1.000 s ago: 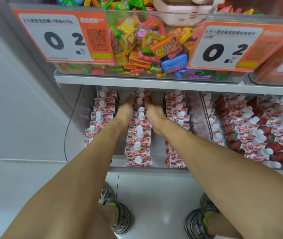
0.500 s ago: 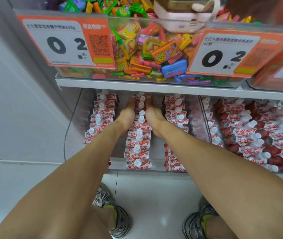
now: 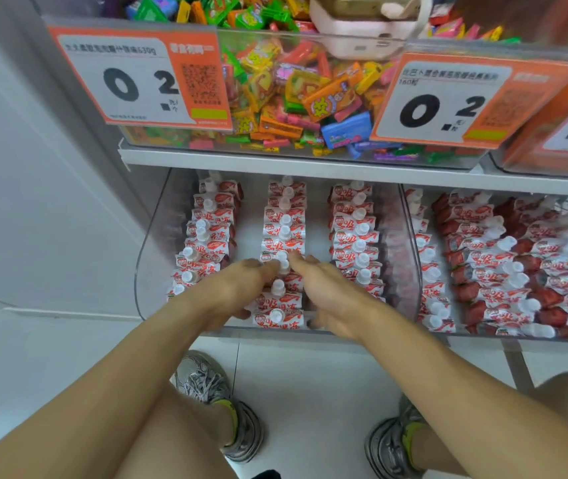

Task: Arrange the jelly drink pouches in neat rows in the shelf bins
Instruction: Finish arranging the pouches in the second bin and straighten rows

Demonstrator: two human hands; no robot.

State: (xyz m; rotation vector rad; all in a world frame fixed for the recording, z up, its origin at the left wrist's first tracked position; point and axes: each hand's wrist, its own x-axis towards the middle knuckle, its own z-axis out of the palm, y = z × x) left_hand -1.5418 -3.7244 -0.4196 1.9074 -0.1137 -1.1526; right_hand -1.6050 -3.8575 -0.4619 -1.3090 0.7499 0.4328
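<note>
Below the shelf edge (image 3: 310, 167), a clear bin (image 3: 151, 257) holds red-and-white pouches in three rows running from 6 toward 12 o'clock: left row (image 3: 210, 223), middle row (image 3: 284, 216) and right row (image 3: 355, 233), each pouch with a white cap. Left hand (image 3: 237, 288) and right hand (image 3: 327, 288) flank the near half of the middle row, palms facing inward, fingers straight and close together, tips pointing to 12 o'clock and nearly meeting at one cap (image 3: 283, 261). Whether the palms press the pouches cannot be told. At 3 o'clock, a second bin (image 3: 503, 337) holds more pouches, less evenly laid. At 12 o'clock, an upper bin (image 3: 310, 43) holds mixed sweets behind two price tags, left tag (image 3: 137, 77) and right tag (image 3: 448, 102). At 6 o'clock, two shoes, left shoe (image 3: 206, 382) and right shoe (image 3: 389, 440), stand on a white floor (image 3: 310, 375).
</note>
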